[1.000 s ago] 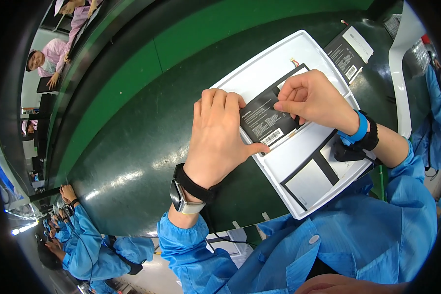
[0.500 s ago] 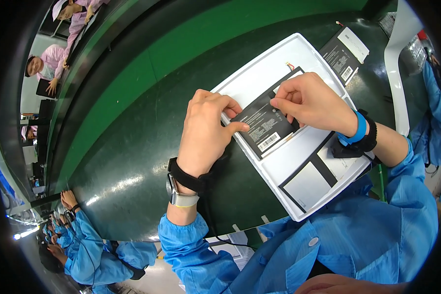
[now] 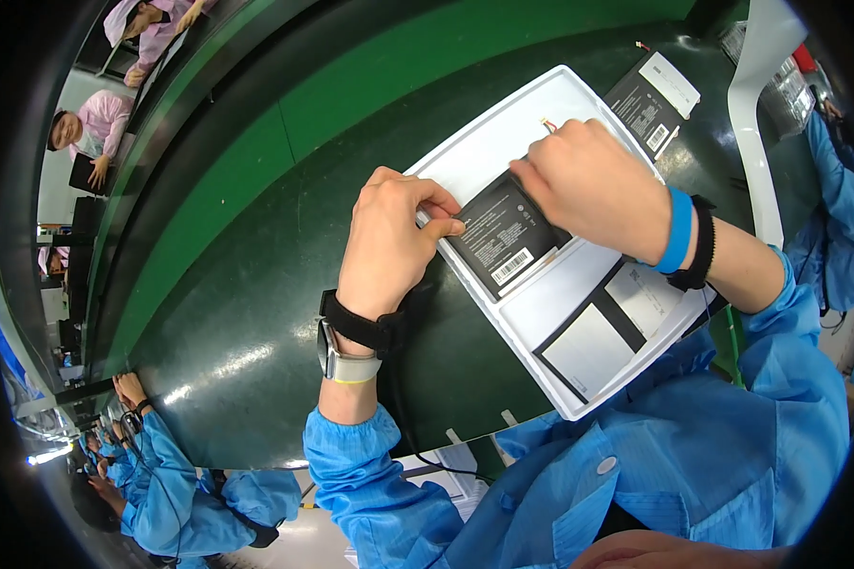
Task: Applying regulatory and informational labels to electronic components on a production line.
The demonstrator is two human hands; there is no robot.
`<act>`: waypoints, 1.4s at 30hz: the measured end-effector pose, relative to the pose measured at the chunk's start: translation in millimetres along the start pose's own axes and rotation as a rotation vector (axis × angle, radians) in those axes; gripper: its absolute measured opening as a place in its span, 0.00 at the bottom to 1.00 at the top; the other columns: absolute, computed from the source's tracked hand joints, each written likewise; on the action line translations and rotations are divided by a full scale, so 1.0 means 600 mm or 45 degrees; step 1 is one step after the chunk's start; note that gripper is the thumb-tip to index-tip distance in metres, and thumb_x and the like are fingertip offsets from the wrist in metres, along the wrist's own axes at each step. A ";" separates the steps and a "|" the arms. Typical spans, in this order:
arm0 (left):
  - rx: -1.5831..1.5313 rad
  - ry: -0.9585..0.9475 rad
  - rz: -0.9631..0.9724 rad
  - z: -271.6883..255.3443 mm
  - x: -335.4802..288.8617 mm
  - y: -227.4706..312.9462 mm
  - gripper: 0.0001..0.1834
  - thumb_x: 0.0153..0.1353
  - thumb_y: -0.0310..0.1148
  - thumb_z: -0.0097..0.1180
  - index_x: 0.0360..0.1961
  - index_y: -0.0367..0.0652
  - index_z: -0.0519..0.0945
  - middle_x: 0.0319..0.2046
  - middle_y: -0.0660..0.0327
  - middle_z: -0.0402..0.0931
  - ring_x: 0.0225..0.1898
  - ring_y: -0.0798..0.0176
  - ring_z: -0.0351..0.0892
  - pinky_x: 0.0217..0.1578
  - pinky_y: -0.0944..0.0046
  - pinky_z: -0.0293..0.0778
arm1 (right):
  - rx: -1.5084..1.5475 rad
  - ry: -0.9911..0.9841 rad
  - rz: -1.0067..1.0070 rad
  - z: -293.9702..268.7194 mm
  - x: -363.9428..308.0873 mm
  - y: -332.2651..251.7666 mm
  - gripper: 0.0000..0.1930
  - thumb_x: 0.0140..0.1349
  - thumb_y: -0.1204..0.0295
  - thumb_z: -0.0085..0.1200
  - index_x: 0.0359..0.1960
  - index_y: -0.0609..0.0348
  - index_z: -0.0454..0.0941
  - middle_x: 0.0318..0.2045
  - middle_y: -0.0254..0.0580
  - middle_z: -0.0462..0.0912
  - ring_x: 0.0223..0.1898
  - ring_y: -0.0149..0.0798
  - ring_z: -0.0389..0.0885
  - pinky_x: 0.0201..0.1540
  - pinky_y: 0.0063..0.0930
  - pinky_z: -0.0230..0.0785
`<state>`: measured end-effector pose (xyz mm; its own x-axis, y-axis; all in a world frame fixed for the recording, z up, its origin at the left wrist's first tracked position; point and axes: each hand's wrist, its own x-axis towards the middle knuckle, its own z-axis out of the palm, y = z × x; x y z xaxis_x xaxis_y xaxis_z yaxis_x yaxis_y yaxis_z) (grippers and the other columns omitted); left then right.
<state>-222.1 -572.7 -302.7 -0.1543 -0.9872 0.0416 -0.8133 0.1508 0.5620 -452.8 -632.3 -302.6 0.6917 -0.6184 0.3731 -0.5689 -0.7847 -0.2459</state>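
A flat black battery pack with white print and a barcode lies tilted across the upper compartment of a white plastic tray. My left hand pinches its left corner between thumb and fingers, at the tray's rim. Over its far right end my right hand is closed, thumb on the edge; the palm hides that part of the pack and most of its fingertips. A small coloured connector lead sticks out just beyond this hand. In the nearer compartment lies another pack, showing pale panels and a black band.
Past the tray's far right side, another black battery pack lies on the dark green table. A white curved strip rises at the right. Co-workers in blue and pink sit along the bench.
My right hand has turned over and moved a little left, its fingers closing over the battery pack's far end. The tray has shifted slightly left. My left hand keeps its pinch at the corner.
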 end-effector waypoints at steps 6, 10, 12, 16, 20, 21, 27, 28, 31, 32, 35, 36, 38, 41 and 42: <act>-0.022 -0.008 -0.001 -0.005 -0.003 -0.005 0.09 0.49 0.25 0.75 0.34 0.42 0.91 0.29 0.59 0.86 0.38 0.57 0.79 0.40 0.58 0.76 | 0.221 -0.473 -0.159 -0.063 -0.044 -0.041 0.21 0.69 0.60 0.59 0.49 0.70 0.80 0.52 0.59 0.82 0.54 0.56 0.83 0.55 0.44 0.76; -0.038 0.002 0.026 -0.001 -0.002 -0.008 0.08 0.51 0.24 0.73 0.35 0.41 0.91 0.30 0.57 0.86 0.39 0.57 0.79 0.41 0.58 0.76 | -0.024 -0.497 -0.524 -0.013 -0.080 -0.080 0.39 0.68 0.49 0.58 0.66 0.76 0.70 0.69 0.63 0.69 0.73 0.57 0.66 0.75 0.47 0.59; -0.028 0.003 0.032 -0.001 -0.002 -0.008 0.08 0.52 0.24 0.72 0.34 0.41 0.91 0.30 0.57 0.86 0.39 0.56 0.79 0.41 0.58 0.76 | 0.105 -0.577 -0.442 -0.002 -0.085 -0.081 0.50 0.66 0.41 0.56 0.71 0.80 0.62 0.74 0.63 0.63 0.78 0.56 0.57 0.80 0.51 0.46; -0.017 0.008 0.030 0.000 -0.003 -0.008 0.07 0.52 0.24 0.72 0.34 0.41 0.91 0.30 0.58 0.86 0.40 0.57 0.79 0.41 0.59 0.77 | 0.131 -0.512 -0.424 0.006 -0.080 -0.061 0.51 0.66 0.39 0.55 0.72 0.79 0.62 0.75 0.61 0.62 0.77 0.57 0.58 0.80 0.52 0.47; -0.008 0.004 0.029 0.001 -0.005 -0.009 0.07 0.52 0.24 0.71 0.34 0.41 0.91 0.30 0.59 0.86 0.40 0.58 0.80 0.41 0.59 0.77 | 0.036 -0.487 -0.314 -0.009 -0.076 -0.020 0.50 0.67 0.39 0.54 0.72 0.78 0.61 0.76 0.60 0.62 0.78 0.58 0.57 0.80 0.52 0.47; -0.006 0.005 0.032 0.001 -0.005 -0.006 0.07 0.52 0.24 0.71 0.34 0.41 0.91 0.30 0.59 0.86 0.40 0.58 0.80 0.41 0.59 0.77 | -0.023 -0.463 -0.288 -0.015 -0.077 -0.009 0.50 0.67 0.40 0.54 0.73 0.77 0.61 0.76 0.60 0.61 0.78 0.58 0.57 0.80 0.52 0.46; -0.014 0.021 -0.003 0.004 -0.006 -0.001 0.07 0.51 0.24 0.72 0.33 0.40 0.91 0.30 0.57 0.85 0.39 0.58 0.80 0.41 0.60 0.77 | 0.237 -0.531 -0.393 -0.016 -0.100 -0.046 0.45 0.65 0.45 0.60 0.71 0.73 0.66 0.76 0.56 0.63 0.78 0.55 0.57 0.80 0.53 0.47; -0.020 0.026 -0.003 0.003 -0.006 -0.002 0.07 0.51 0.23 0.71 0.33 0.40 0.91 0.30 0.57 0.85 0.39 0.58 0.80 0.40 0.60 0.77 | 0.235 -0.532 -0.388 -0.018 -0.103 -0.047 0.45 0.65 0.45 0.60 0.71 0.73 0.66 0.76 0.56 0.63 0.78 0.55 0.57 0.80 0.53 0.47; -0.020 0.024 -0.016 0.004 -0.008 -0.003 0.07 0.51 0.23 0.71 0.33 0.40 0.91 0.30 0.57 0.85 0.38 0.58 0.80 0.40 0.61 0.77 | 0.094 -0.597 -0.422 -0.037 -0.109 -0.038 0.41 0.66 0.48 0.59 0.72 0.68 0.66 0.76 0.49 0.63 0.79 0.53 0.56 0.81 0.52 0.47; -0.013 0.021 -0.029 0.005 -0.009 -0.003 0.07 0.51 0.23 0.71 0.33 0.40 0.91 0.30 0.57 0.85 0.38 0.58 0.80 0.40 0.61 0.77 | 0.098 -0.601 -0.419 -0.044 -0.113 -0.028 0.41 0.66 0.48 0.59 0.72 0.68 0.66 0.76 0.49 0.63 0.79 0.53 0.56 0.81 0.52 0.47; -0.001 0.004 -0.020 0.000 -0.011 -0.001 0.07 0.51 0.23 0.72 0.33 0.40 0.91 0.30 0.57 0.85 0.38 0.59 0.80 0.40 0.61 0.77 | 0.033 -0.586 -0.319 -0.061 -0.129 -0.004 0.38 0.68 0.50 0.59 0.72 0.66 0.68 0.77 0.46 0.63 0.80 0.52 0.53 0.81 0.53 0.46; 0.001 -0.002 -0.015 -0.001 -0.009 0.000 0.07 0.51 0.23 0.72 0.33 0.40 0.91 0.30 0.57 0.85 0.38 0.59 0.80 0.40 0.61 0.77 | 0.034 -0.584 -0.312 -0.063 -0.130 0.000 0.38 0.68 0.50 0.59 0.72 0.66 0.68 0.77 0.46 0.63 0.80 0.52 0.53 0.81 0.53 0.46; 0.031 0.010 -0.001 -0.001 -0.007 0.000 0.07 0.51 0.23 0.72 0.33 0.40 0.91 0.30 0.57 0.85 0.38 0.59 0.80 0.40 0.61 0.77 | 0.003 -0.559 -0.326 -0.065 -0.131 0.003 0.34 0.70 0.52 0.57 0.70 0.65 0.71 0.76 0.45 0.64 0.80 0.51 0.52 0.81 0.54 0.46; 0.022 -0.005 -0.064 0.001 -0.004 0.000 0.07 0.51 0.24 0.73 0.33 0.41 0.91 0.30 0.57 0.85 0.38 0.59 0.80 0.40 0.60 0.77 | 0.196 -0.533 -0.432 -0.067 -0.124 -0.001 0.30 0.71 0.55 0.56 0.67 0.64 0.74 0.75 0.43 0.67 0.80 0.50 0.53 0.81 0.54 0.46; 0.029 -0.014 -0.058 0.001 -0.004 0.001 0.07 0.51 0.24 0.73 0.33 0.41 0.91 0.30 0.57 0.85 0.38 0.59 0.80 0.40 0.60 0.77 | 0.200 -0.524 -0.423 -0.066 -0.129 0.003 0.30 0.71 0.55 0.56 0.67 0.64 0.74 0.75 0.43 0.67 0.80 0.50 0.53 0.81 0.54 0.46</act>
<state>-222.3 -570.2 -302.8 -0.1225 -0.9924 0.0071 -0.8320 0.1066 0.5444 -524.8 -584.3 -296.6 0.9575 -0.2771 0.0802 -0.2391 -0.9178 -0.3171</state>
